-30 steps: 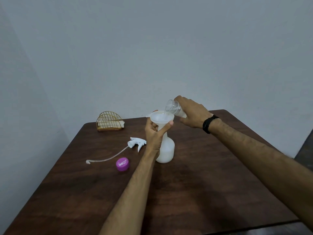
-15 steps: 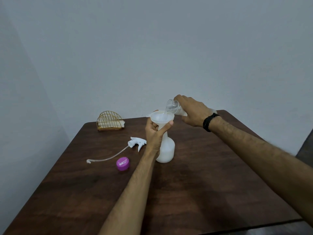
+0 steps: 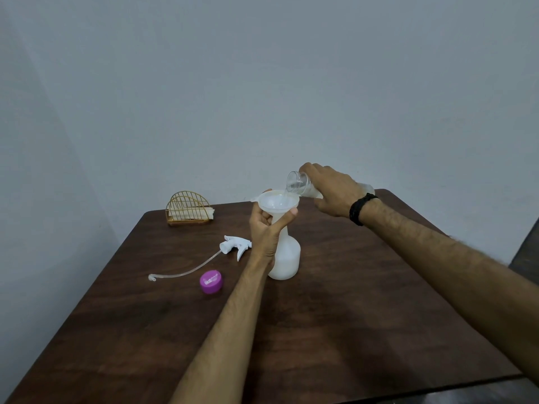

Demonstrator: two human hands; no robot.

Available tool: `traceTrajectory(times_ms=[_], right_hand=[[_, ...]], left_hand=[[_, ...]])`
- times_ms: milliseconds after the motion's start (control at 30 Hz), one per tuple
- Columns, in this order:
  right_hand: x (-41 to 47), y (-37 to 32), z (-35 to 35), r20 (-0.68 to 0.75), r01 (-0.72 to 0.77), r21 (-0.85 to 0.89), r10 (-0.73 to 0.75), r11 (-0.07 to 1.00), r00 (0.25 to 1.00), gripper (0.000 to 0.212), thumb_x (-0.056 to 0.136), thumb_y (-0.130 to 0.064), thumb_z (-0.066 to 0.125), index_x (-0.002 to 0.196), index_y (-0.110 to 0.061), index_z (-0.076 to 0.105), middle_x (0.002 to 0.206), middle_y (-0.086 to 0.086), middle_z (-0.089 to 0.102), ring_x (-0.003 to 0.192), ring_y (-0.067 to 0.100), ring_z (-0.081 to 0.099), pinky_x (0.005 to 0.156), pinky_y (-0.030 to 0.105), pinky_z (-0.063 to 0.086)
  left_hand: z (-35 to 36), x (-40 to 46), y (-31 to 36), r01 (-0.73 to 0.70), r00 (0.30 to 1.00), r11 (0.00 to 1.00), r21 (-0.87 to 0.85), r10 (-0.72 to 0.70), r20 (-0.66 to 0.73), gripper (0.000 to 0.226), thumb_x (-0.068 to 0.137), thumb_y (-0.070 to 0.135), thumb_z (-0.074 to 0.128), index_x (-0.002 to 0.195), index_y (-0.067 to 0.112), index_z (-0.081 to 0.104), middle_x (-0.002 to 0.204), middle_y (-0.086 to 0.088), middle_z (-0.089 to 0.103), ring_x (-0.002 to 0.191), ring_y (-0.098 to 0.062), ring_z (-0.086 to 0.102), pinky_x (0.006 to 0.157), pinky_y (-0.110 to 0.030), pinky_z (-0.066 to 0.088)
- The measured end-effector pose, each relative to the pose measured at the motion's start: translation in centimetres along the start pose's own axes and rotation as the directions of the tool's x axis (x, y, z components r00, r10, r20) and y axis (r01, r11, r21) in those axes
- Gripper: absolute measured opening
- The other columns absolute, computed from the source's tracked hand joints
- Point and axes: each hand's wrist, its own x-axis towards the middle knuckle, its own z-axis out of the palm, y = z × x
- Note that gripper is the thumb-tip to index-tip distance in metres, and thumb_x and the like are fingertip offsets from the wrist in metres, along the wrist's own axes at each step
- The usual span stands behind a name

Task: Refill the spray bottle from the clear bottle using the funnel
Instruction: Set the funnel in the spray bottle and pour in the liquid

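A white translucent spray bottle (image 3: 287, 259) stands upright on the dark wooden table (image 3: 350, 316), without its spray head. A white funnel (image 3: 275, 203) sits in its neck. My left hand (image 3: 267, 231) grips the funnel's stem and the bottle's neck. My right hand (image 3: 332, 189) holds the clear bottle (image 3: 297, 183) tipped almost flat, its open mouth over the funnel's right rim, and a thin stream of liquid runs into the funnel. Most of the clear bottle is hidden under my fingers.
The white trigger spray head (image 3: 234, 246) with its long dip tube (image 3: 180, 272) lies left of the bottle. A purple cap (image 3: 211, 281) lies in front of it. A gold wire napkin holder (image 3: 189, 209) stands at the back left, near the wall.
The clear bottle's mouth has tilted slightly further down over the funnel. My left hand and the spray bottle have stayed in place.
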Motion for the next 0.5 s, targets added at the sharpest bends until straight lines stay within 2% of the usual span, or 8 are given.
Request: traceTrajectory(times_ms=[200,500], right_hand=[[0.18,0.0,0.11,-0.011,0.007,-0.012,-0.007,1.0,1.0,0.058,0.078,0.0,0.061,0.13,-0.017,0.041,0.114,0.003,0.057,0.091,0.026,0.055,0.068,0.04,0.051],[0.53,-0.04,0.17,-0.024,0.019,-0.034,-0.02,0.999,1.0,0.056,0.079,0.001,0.06,0.129,-0.016,0.042,0.114,0.003,0.058,0.092,0.026,0.055,0.07,0.042,0.051]], left_hand=[[-0.02,0.09,0.02,0.003,1.0,1.0,0.011,-0.003,-0.001,0.069,0.068,0.016,0.083,0.132,0.021,0.055,0.121,0.002,0.066,0.101,0.004,0.065,0.08,-0.015,0.052],[-0.06,0.17,-0.04,0.005,1.0,1.0,0.012,-0.005,-0.004,0.073,0.067,0.017,0.086,0.133,0.018,0.055,0.123,-0.002,0.066,0.104,-0.001,0.066,0.083,-0.017,0.052]])
